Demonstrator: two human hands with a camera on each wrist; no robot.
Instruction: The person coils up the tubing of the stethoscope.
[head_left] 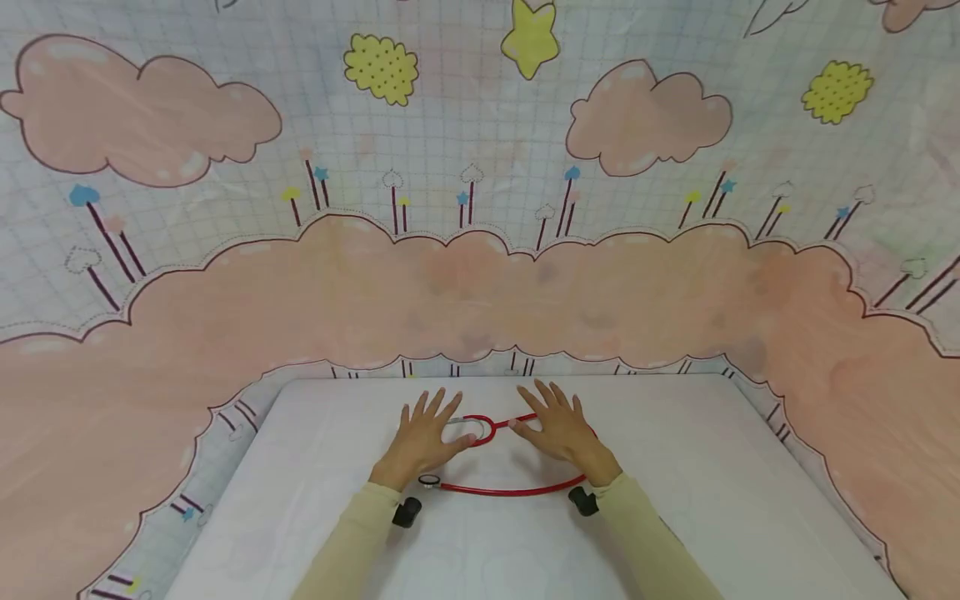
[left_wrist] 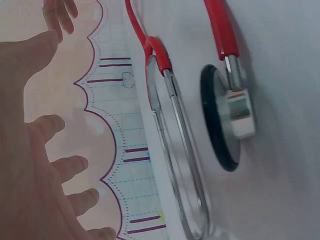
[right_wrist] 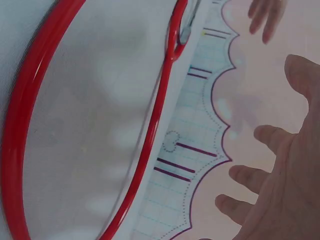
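Note:
A stethoscope with red tubing (head_left: 510,492) lies curved on a white table. Its round chest piece (left_wrist: 220,120), dark-rimmed with a metal stem, is near my left wrist. Beside that, in the left wrist view, run the metal ear tubes (left_wrist: 185,135), joined to the red fork. My left hand (head_left: 422,437) is spread over the ear-tube end, hiding part of it in the head view. My right hand (head_left: 561,429), fingers also spread, hovers over the tubing's right bend and covers part of it. Both wrist views show the fingers extended with nothing in them.
The white table (head_left: 315,467) reaches toward me and to both sides. Behind and around it hangs a cloth (head_left: 525,300) printed with peach clouds, stars and a grid. A small black device (head_left: 407,512) sits at the left wrist, another (head_left: 582,501) at the right.

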